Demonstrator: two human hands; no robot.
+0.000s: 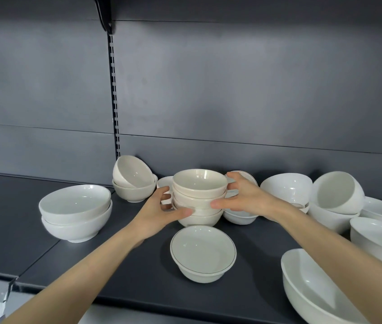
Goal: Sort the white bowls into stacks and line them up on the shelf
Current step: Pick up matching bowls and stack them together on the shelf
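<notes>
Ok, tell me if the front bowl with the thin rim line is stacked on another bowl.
No, the rim-lined bowl stands alone on the shelf, nearer than the cream stack.

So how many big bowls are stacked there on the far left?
2: a lower bowl standing on the shelf, and an upper bowl nested in it, slightly askew. None seems hidden between them.

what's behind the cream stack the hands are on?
A small white bowl peeks out behind the stack at its left, past the left hand; a tilted bowl shows behind the right hand. Directly behind the stack is covered.
</notes>
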